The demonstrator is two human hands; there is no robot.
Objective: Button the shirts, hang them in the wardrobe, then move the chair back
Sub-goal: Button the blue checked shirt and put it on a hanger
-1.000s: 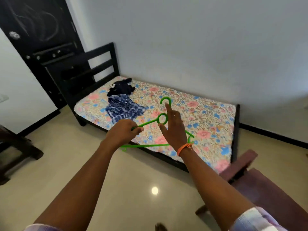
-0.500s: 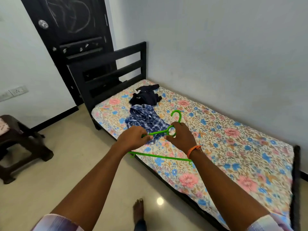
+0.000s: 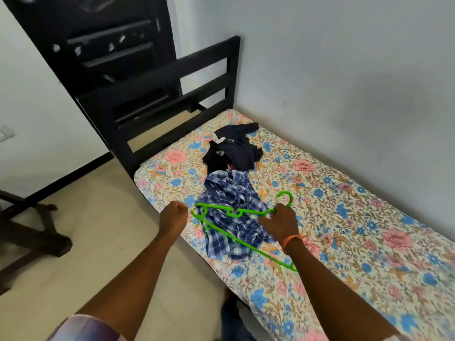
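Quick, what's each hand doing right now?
Left hand: closed in a fist, holding nothing visible.
Right hand: closed on the green hangers, near the hook.

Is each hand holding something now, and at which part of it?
The right hand holds the green hangers at the neck, just under the hook. The left hand is a closed fist beside them, and nothing shows in its grip.

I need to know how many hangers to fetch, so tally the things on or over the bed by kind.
Shirts: 2, a blue checked shirt and a dark navy shirt, both crumpled on the bed
Green hangers: at least 1, at the right hand; possibly 2 overlapping
Total: at least 3
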